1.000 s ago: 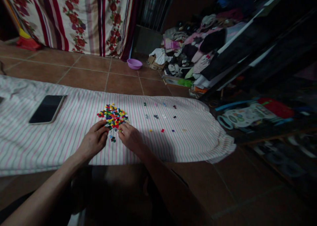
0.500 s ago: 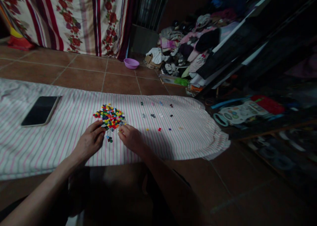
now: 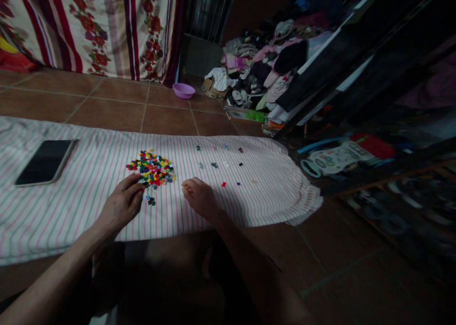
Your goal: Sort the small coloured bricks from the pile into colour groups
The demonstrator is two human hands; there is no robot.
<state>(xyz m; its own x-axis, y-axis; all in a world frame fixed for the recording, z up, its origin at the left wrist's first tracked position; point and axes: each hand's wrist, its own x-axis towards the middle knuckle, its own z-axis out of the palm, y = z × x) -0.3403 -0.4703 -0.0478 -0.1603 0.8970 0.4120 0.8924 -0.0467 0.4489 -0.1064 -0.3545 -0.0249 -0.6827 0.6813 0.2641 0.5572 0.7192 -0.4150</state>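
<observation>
A heap of tiny multicoloured building bricks (image 3: 153, 167) lies on a striped cloth (image 3: 89, 192). At the heap's near left edge rests my left hand (image 3: 126, 199), palm down, its thumb and forefinger bent and a little apart, touching the bricks. To the right of the heap, just over the cloth, my right hand (image 3: 200, 197) pinches a small yellow brick (image 3: 185, 186) between thumb and fingertips. A few dark green and blue bricks (image 3: 151, 201) lie loose below the heap. Beyond my right hand, small single-colour groups sit in rows, among them red bricks (image 3: 223, 184) and white bricks (image 3: 225, 164).
A dark-screened phone (image 3: 45, 162) lies on the cloth at the left. On the tiled floor behind stand a purple basin (image 3: 184, 91) and a heap of clothes (image 3: 263, 63). A flowered curtain (image 3: 117, 30) hangs at the back, and a toy panel (image 3: 337, 158) lies at the right.
My right hand has moved right, away from the heap, with the yellow brick in its pinch. It now covers the spot of a yellow piece seen before. My left hand stays by the heap.
</observation>
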